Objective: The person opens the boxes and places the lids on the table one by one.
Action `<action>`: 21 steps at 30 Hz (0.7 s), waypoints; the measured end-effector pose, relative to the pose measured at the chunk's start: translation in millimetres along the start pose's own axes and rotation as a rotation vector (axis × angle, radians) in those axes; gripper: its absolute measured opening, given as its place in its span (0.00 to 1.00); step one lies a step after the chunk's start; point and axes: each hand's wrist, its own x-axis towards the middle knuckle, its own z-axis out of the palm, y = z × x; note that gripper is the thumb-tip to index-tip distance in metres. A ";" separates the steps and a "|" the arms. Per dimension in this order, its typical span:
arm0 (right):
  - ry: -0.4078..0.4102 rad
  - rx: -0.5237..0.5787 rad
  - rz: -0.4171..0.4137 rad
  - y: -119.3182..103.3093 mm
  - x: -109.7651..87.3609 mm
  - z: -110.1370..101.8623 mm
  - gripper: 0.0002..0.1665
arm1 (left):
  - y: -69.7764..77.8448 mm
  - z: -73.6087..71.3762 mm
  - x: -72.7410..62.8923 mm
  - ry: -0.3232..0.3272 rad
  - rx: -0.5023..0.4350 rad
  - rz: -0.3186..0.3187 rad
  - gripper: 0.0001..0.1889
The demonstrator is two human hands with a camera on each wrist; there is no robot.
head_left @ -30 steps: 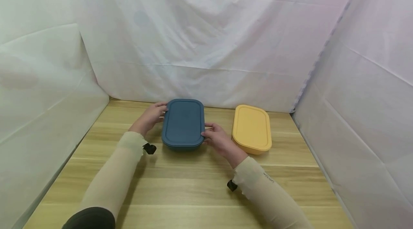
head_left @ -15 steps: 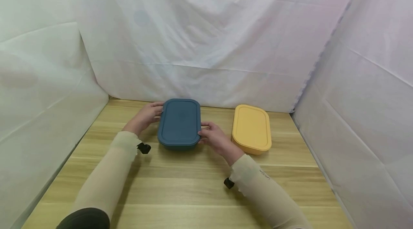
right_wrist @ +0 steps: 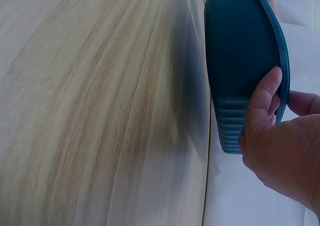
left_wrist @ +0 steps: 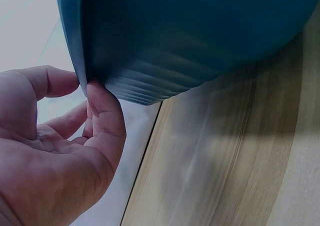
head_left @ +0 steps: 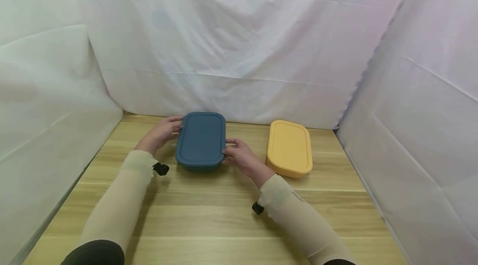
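Observation:
A dark blue lidded food container [head_left: 201, 138] is held level near the back of the table, its rounded lid facing up. At its left side, my left hand [head_left: 157, 134] grips the rim; the left wrist view shows the thumb and fingers [left_wrist: 107, 121] pinching the lid edge, with the container's ribbed wall [left_wrist: 155, 81] beside them. My right hand [head_left: 244, 159] holds the opposite rim, and in the right wrist view its fingers [right_wrist: 262, 96] lie against the side wall just under the lid edge. The container's far side is hidden in the head view.
To the right on the wooden table [head_left: 209, 219] sits a yellow lidded container [head_left: 289, 146] of similar shape. White cloth [head_left: 239, 40] hangs close behind the table's back edge and along both sides. A small black device [head_left: 161, 169] is worn at the left wrist.
Both hands have carried the blue container leftward, widening the distance to the yellow one. Their grip on its rim looks the same. The yellow container stays in place.

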 end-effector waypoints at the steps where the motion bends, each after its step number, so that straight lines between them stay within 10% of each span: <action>1: 0.000 0.000 0.001 0.5 1.2 1.2 0.34 | -0.2 -1.3 -0.7 0.004 0.005 0.004 0.32; 21: 0.005 0.017 -0.015 2.3 14.9 18.7 0.35 | 1.2 -15.1 0.3 0.042 0.008 0.009 0.31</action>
